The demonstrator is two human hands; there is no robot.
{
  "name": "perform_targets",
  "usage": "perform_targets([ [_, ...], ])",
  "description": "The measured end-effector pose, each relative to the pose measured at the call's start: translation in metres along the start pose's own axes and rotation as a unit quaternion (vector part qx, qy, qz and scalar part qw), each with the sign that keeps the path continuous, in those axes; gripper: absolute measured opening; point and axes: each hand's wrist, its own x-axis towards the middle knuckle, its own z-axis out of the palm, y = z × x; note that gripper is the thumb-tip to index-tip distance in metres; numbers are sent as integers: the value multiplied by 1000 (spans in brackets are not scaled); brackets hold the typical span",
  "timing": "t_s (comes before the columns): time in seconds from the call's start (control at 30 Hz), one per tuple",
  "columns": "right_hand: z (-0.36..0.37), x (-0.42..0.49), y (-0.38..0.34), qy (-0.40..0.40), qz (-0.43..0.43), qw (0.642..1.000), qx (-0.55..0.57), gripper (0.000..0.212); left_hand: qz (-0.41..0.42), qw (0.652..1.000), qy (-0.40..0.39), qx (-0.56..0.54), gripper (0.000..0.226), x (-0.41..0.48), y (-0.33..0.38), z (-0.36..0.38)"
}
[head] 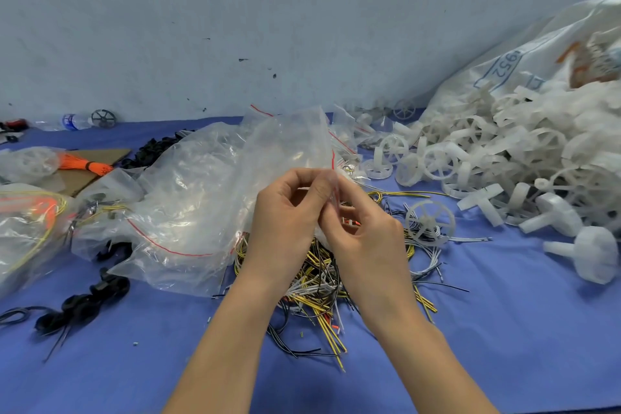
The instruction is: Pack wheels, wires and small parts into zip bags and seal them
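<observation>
While both hands pinching clear zip bag (295, 141) above wire pile (322, 279), left hand (285, 208) and right hand (363, 228) working its mouth; bag seemingly empty. Wheels (504, 151) heaping unpacked on tabletop (504, 329); most packing remaining.

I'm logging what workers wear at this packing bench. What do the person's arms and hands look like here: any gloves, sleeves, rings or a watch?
Both arms are bare from the frame's lower edge to the wrists: no sleeves show. The left hand and right hand wear no gloves. No watch, bracelet or wristband shows on either wrist, and no ring on the visible fingers. The nails look short and unpainted.
</observation>
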Motion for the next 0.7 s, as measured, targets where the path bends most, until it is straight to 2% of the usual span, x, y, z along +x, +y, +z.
perform_targets([
  [0.2,-1,-2,-2,-8,-17,1000,-13,28,-18,1000,-7,-11,22,0,1,-1],
  [0.37,0,-3,1,24,-30,998,-51,30,-11,1000,0,10,29,-1,1,1],
  [0.43,-1,-2,1,36,-25,997,-61,26,-4,1000,5,11,31,0,2,2],
  [0.53,-5,5,-2,50,19,998,20,9,17,999,17,39,28,0,3,4],
  [0.6,-13,12,-6,102,32,993,48,7,41,996,44,63,21,1,5,6],
  [0.7,-34,22,-16,230,30,971,55,10,85,984,116,108,16,5,9,8],
])
